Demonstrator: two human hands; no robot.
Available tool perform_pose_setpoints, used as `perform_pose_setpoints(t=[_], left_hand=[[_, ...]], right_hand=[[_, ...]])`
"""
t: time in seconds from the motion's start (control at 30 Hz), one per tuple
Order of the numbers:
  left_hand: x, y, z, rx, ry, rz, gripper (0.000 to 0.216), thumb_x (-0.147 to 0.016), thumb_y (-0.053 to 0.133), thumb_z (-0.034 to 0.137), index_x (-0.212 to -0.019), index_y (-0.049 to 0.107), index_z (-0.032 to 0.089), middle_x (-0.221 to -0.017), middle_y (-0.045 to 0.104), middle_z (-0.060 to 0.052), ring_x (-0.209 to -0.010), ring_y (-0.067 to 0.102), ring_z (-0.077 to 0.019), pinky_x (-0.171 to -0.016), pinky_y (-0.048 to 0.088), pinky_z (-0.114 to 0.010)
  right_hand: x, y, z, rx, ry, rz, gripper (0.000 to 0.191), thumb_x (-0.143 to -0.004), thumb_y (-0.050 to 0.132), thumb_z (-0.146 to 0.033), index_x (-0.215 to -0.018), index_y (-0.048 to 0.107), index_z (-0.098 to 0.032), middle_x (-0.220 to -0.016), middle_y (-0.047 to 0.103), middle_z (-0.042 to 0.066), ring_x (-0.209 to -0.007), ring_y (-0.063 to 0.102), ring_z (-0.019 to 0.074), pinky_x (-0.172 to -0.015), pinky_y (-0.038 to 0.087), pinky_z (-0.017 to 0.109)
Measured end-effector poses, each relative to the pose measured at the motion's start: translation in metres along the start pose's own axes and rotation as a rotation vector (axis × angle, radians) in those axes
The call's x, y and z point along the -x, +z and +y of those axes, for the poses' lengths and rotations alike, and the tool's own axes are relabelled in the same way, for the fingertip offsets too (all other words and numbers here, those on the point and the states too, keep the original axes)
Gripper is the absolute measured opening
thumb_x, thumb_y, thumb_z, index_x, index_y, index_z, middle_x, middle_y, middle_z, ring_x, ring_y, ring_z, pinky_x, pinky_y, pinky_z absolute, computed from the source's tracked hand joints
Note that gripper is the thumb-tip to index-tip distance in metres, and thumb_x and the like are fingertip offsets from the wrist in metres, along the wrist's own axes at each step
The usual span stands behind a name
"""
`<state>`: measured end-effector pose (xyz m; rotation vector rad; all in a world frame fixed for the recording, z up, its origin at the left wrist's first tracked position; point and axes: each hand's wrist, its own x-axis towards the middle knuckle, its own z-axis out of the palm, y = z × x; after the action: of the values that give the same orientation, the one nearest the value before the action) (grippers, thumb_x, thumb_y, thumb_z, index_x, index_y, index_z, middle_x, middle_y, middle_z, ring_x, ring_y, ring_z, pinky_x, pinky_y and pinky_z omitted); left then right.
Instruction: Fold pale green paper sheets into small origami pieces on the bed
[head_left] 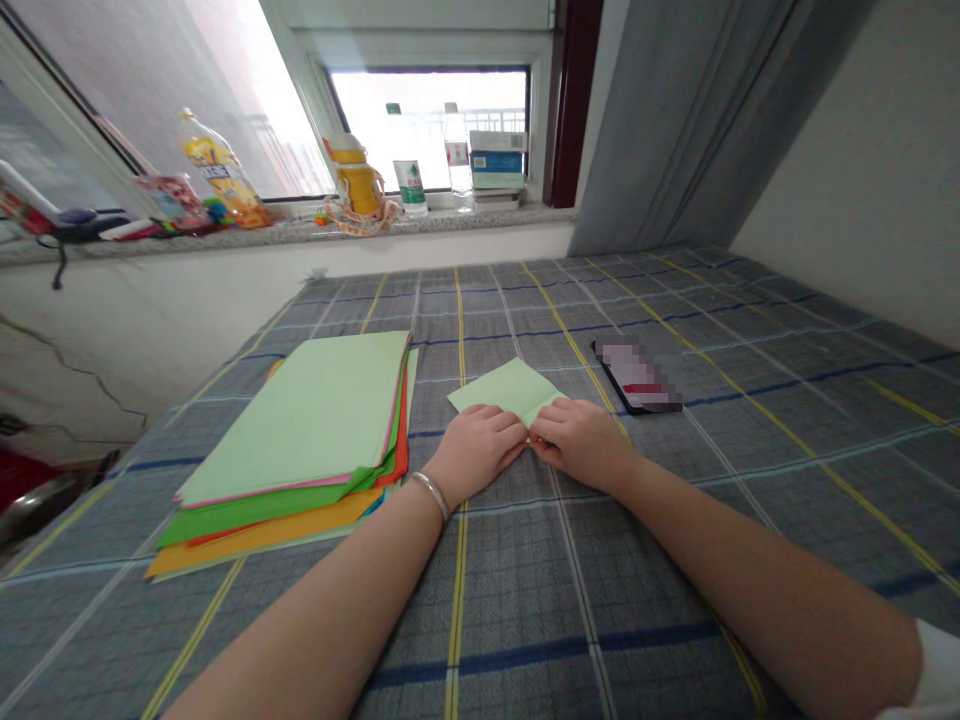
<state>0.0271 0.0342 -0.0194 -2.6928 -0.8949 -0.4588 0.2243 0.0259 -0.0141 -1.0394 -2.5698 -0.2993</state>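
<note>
A small sheet of light green paper [511,384] with a crease lies on the checked cloth between my hands. My left hand [484,448], with a silver bangle at the wrist, has its fingers closed on the paper's near edge. Right beside it, my right hand [579,440] pinches the same edge, and the fingertips of both hands meet at the near corner. The fingers cover that corner, so its fold is hidden. To the left of my hands lies a stack of coloured paper [300,415], pale green on top with pink, green, red and orange sheets below.
A phone [637,375] lies to the right of the paper on the checked cloth [525,590]. Along the windowsill [292,238] stand a yellow drink bottle [217,170], a yellow water bottle [358,185], clear bottles and stacked boxes [496,165]. A grey curtain [667,130] hangs at the right.
</note>
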Motion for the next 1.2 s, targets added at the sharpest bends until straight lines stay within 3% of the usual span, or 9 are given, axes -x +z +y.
perform_pose_setpoints(t=[0.23, 0.7, 0.8, 0.93, 1.03, 1.2], left_hand=[[0.007, -0.011, -0.005, -0.016, -0.019, 0.066, 0.024, -0.095, 0.043, 0.033, -0.084, 0.062, 0.022, -0.087, 0.063, -0.001, -0.08, 0.054, -0.0148, -0.076, 0.039, -0.03], [0.019, -0.024, -0.021, -0.023, -0.14, 0.046, 0.019, -0.091, 0.049, 0.029, -0.081, 0.061, 0.019, -0.083, 0.064, -0.003, -0.081, 0.054, -0.0172, -0.081, 0.041, -0.033], [0.018, -0.024, -0.016, 0.033, -0.181, 0.088, 0.019, -0.089, 0.053, 0.034, -0.09, 0.063, 0.018, -0.092, 0.066, -0.005, -0.087, 0.055, -0.0187, -0.085, 0.042, -0.035], [0.011, -0.021, -0.005, 0.073, -0.05, 0.089, 0.029, -0.09, 0.053, 0.04, -0.113, 0.061, 0.024, -0.107, 0.068, -0.003, -0.101, 0.056, -0.0196, -0.092, 0.04, -0.037], [0.009, -0.016, -0.002, 0.057, -0.024, 0.095, 0.025, -0.094, 0.047, 0.032, -0.113, 0.062, 0.026, -0.108, 0.07, 0.0, -0.099, 0.06, -0.0171, -0.091, 0.04, -0.037], [0.014, -0.008, -0.009, 0.085, -0.136, 0.123, 0.024, -0.093, 0.049, 0.032, -0.108, 0.066, 0.024, -0.104, 0.072, -0.001, -0.093, 0.065, -0.0169, -0.086, 0.045, -0.035]], right_hand=[[0.004, -0.007, 0.004, -0.049, 0.044, 0.007, 0.012, -0.083, 0.052, -0.019, -0.074, 0.06, -0.02, -0.077, 0.064, 0.001, -0.078, 0.052, 0.016, -0.067, 0.031, 0.029], [0.013, -0.016, 0.02, -0.128, 0.158, 0.062, 0.009, -0.078, 0.053, -0.016, -0.07, 0.057, -0.021, -0.076, 0.061, 0.0, -0.075, 0.053, 0.0151, -0.066, 0.033, 0.027], [0.013, -0.017, 0.018, -0.121, 0.139, 0.063, 0.009, -0.079, 0.053, -0.018, -0.071, 0.057, -0.021, -0.076, 0.062, 0.0, -0.077, 0.053, 0.0154, -0.067, 0.033, 0.027], [0.01, -0.016, 0.009, -0.082, 0.074, 0.071, 0.012, -0.082, 0.051, -0.018, -0.072, 0.058, -0.021, -0.076, 0.061, 0.001, -0.078, 0.053, 0.0156, -0.068, 0.033, 0.028], [0.009, -0.014, 0.006, -0.085, 0.047, 0.093, 0.012, -0.081, 0.051, -0.018, -0.072, 0.057, -0.021, -0.075, 0.061, 0.0, -0.076, 0.053, 0.0152, -0.067, 0.034, 0.028], [0.012, -0.015, 0.016, -0.119, 0.106, 0.149, 0.009, -0.078, 0.053, -0.017, -0.071, 0.056, -0.021, -0.074, 0.061, 0.0, -0.075, 0.055, 0.0153, -0.067, 0.036, 0.027]])
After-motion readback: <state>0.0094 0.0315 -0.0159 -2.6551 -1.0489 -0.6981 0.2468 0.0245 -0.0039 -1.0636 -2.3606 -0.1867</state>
